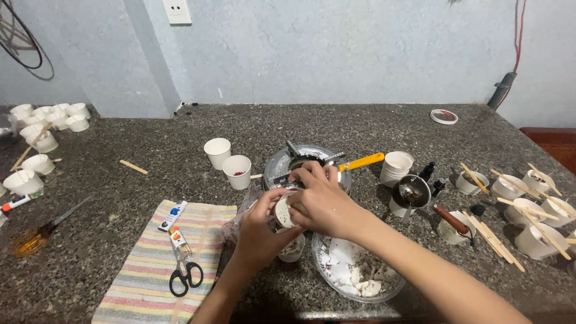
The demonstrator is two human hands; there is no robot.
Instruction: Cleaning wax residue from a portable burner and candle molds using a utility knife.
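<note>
My left hand (259, 231) and my right hand (321, 201) meet at the counter's middle, both closed around a small white paper cup (282, 211) tipped on its side. Just below the cup stands another white cup (292, 249). A glass bowl (354, 273) with white wax chunks sits under my right forearm. Behind my hands is a small round metal stove (300, 165) with a yellow-handled tool (360, 161) lying on it.
Two white cups (228, 161) stand left of the stove. A striped cloth (150, 264) carries scissors (183, 273) and small tubes. Many cups with wooden sticks (528, 216) crowd the right; more cups (42, 129) stand far left. A metal ladle (414, 192) rests on a cup.
</note>
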